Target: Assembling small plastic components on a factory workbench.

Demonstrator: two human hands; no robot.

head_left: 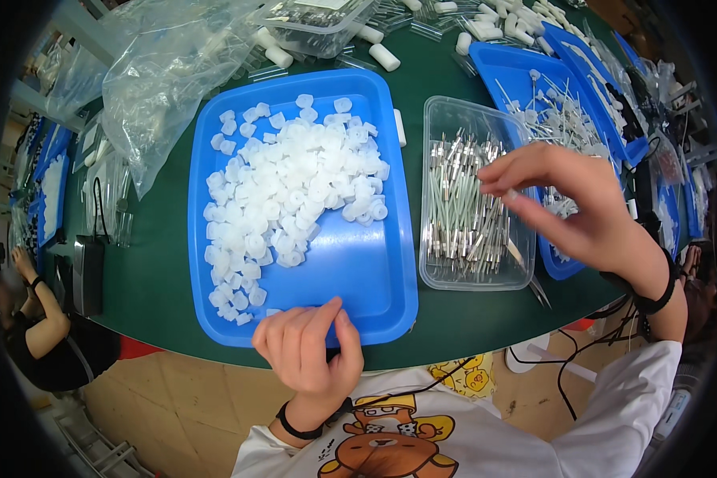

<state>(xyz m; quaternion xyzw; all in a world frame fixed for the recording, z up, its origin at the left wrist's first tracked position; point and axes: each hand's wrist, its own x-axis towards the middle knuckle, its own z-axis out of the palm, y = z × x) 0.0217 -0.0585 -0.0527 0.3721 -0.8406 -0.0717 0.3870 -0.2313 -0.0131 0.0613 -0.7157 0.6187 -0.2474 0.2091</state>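
Observation:
My left hand (311,350) rests at the near rim of a blue tray (350,279), its fingers curled and the index fingertip close to the thumb. Anything inside that curl is hidden from me. The tray holds a heap of small translucent white plastic caps (295,175). Over the right side of a clear plastic box (474,279) hovers my right hand (570,199), thumb and fingers apart, with nothing visible between them. Inside the box lie many thin pale-green tubes with metal ends (466,207).
Further right, a blue tray (494,68) carries thin white-stemmed parts. Tweezers (540,293) lie beside the clear box. At the back are a parts tub (315,36), white cylinders (384,57) and a plastic bag (155,95). A co-worker's arm (49,319) shows at far left.

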